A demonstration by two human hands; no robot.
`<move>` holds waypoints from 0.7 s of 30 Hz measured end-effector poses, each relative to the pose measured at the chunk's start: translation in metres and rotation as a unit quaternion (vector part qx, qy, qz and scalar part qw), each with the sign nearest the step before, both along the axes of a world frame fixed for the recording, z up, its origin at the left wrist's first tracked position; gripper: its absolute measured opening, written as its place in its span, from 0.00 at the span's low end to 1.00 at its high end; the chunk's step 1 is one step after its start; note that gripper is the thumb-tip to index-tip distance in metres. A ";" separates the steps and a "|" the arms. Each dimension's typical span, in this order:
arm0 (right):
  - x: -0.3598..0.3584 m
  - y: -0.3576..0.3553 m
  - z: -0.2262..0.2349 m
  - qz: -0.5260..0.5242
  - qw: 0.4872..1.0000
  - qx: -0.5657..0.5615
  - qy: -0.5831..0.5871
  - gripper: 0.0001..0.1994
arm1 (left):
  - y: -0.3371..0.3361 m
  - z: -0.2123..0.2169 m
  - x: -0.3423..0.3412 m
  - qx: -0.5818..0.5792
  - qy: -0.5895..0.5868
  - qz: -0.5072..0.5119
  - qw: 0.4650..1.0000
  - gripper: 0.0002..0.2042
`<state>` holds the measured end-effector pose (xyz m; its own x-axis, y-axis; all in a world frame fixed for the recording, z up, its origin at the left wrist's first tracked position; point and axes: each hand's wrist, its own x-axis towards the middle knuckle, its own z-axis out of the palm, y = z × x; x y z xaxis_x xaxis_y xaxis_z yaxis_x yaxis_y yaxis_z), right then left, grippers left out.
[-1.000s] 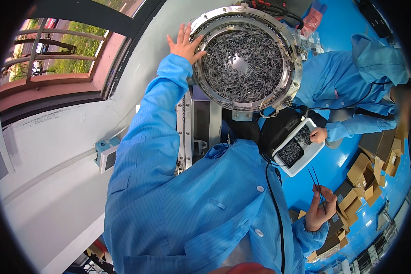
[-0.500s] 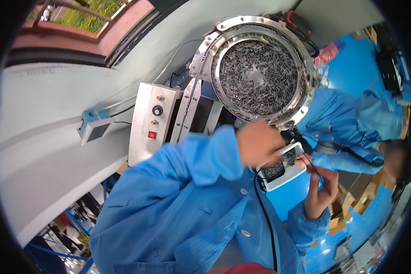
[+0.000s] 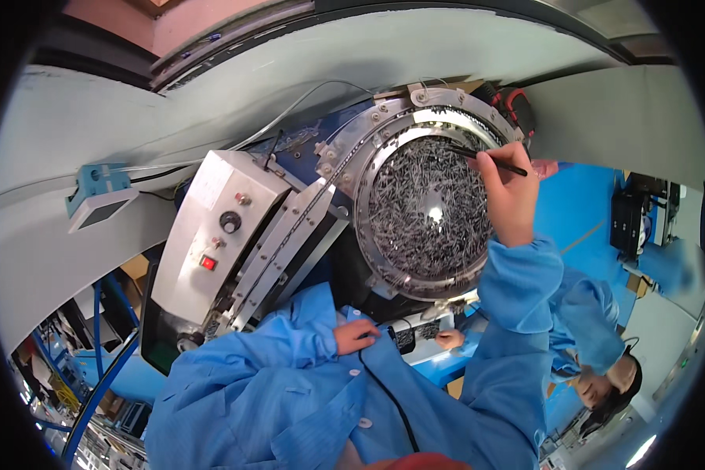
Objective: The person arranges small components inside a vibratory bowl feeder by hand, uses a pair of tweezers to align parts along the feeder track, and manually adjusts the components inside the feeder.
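Note:
My right hand (image 3: 513, 192) is closed around a slim black tweezer-like tool (image 3: 511, 165), held like a pen. Its thin end reaches over the far right part of a round metal feeder bowl (image 3: 366, 235). The bowl is heaped with small, dark, thin metal parts (image 3: 423, 184); whether the tip touches any is too small to tell. My left hand (image 3: 355, 337) is close to the front of my blue jacket, holding nothing I can see, its fingers loosely stretched toward a black cable (image 3: 392, 395). Beyond its fingertips, a pale tray (image 3: 415, 355) of dark parts is partly hidden by sleeves.
Left of the bowl runs a straight metal track (image 3: 301, 211), beside a metal control box (image 3: 211, 227) with a knob and a lit red switch. A small wall-mounted unit (image 3: 102, 192) is farther left. At right, a co-worker in blue (image 3: 583, 313) has a hand (image 3: 449, 339) by the tray.
My right hand has moved with the black tool from beside the tray up over the bowl. My left hand has drawn back from the tray toward my jacket. The view has shifted.

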<state>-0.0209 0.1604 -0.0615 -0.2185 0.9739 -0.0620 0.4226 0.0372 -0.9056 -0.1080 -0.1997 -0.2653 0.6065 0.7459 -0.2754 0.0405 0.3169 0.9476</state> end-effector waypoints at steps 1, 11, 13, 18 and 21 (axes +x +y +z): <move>-0.009 0.014 -0.019 0.000 1.000 0.015 -0.001 0.03 | 0.002 -0.011 -0.002 -0.014 -0.008 -0.007 1.000 0.15; -0.037 0.077 -0.138 0.027 0.992 0.111 -0.056 0.04 | 0.040 -0.066 -0.022 -0.058 0.045 -0.013 0.997 0.17; -0.036 0.080 -0.144 0.013 0.992 0.114 -0.059 0.04 | 0.044 -0.069 -0.022 -0.063 0.046 -0.012 0.997 0.17; -0.038 0.085 -0.154 0.007 0.991 0.116 -0.064 0.04 | 0.049 -0.073 -0.022 -0.074 0.047 -0.015 0.996 0.17; -0.038 0.086 -0.156 0.003 0.992 0.111 -0.057 0.04 | 0.050 -0.074 -0.021 -0.075 0.045 -0.017 0.996 0.17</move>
<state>-0.0592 0.2467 -0.2180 -0.2281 0.9650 0.1291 0.5206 0.2329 -0.8214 -0.1294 -0.1499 -0.3393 0.5977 0.6719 -0.4374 0.1369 0.4521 0.8814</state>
